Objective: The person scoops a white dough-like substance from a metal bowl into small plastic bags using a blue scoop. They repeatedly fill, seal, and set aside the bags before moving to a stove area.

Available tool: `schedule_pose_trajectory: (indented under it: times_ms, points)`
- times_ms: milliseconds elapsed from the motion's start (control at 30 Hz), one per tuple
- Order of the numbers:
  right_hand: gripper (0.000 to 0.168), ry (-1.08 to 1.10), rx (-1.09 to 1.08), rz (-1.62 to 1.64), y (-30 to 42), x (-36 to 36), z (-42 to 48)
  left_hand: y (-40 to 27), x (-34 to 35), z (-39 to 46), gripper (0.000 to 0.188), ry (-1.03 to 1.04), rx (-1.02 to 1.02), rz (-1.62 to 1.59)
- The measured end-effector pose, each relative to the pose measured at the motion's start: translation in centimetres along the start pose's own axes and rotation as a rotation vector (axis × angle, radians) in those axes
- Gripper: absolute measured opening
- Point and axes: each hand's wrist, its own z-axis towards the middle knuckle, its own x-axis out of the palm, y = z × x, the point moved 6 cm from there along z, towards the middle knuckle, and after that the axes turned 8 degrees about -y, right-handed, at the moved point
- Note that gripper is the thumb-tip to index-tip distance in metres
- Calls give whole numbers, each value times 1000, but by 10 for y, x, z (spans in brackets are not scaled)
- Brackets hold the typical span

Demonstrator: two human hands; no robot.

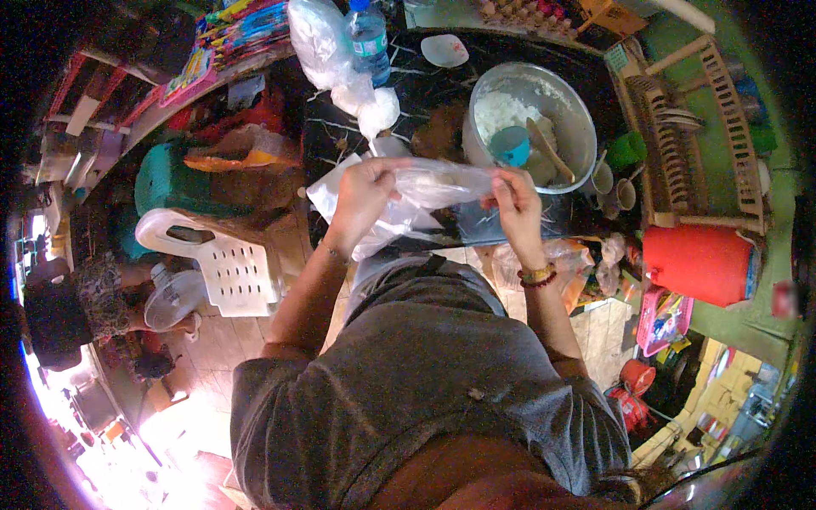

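Note:
A clear plastic bag is stretched between my two hands above the table's near edge. My left hand pinches one end of it, and my right hand grips the other end. Beneath my left hand lies a pile of thin plastic bags. Just beyond my right hand stands a large metal pot with white powder inside. In that powder rest a turquoise cup and a wooden spoon. Tied bags of white powder sit behind the plastic pile.
A blue-capped bottle and a white dish stand on the black marble-patterned table. Mugs and a dish rack are at the right. A white plastic chair is at left, near another person.

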Motion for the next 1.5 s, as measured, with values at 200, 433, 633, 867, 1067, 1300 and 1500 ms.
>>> schedule_pose_trajectory:
  times_ms: [200, 433, 633, 867, 1067, 1300, 1500]
  points:
    - [25, 72, -590, -183, 26, 62, -10, -23, 35, -22, 20, 173, -89, -340]
    - [10, 358, -330, -161, 9, 48, 19, 33, -103, -17, 20, -526, 207, 266]
    - [12, 301, -224, -86, -9, 50, 15, 63, -130, -28, 66, -503, 131, 1012]
    - [26, 351, -485, 25, 40, 83, -28, 128, 92, 31, 60, 111, 457, 61]
    - [102, 41, -196, -294, -64, 32, -45, -7, 70, 3, 50, 173, 479, 457]
    - [61, 73, -284, -566, -128, 140, -23, -12, 46, -12, 29, 264, 465, 84]
    - [34, 103, -77, 39, -117, 128, -7, -8, -94, 37, 19, -311, 351, 747]
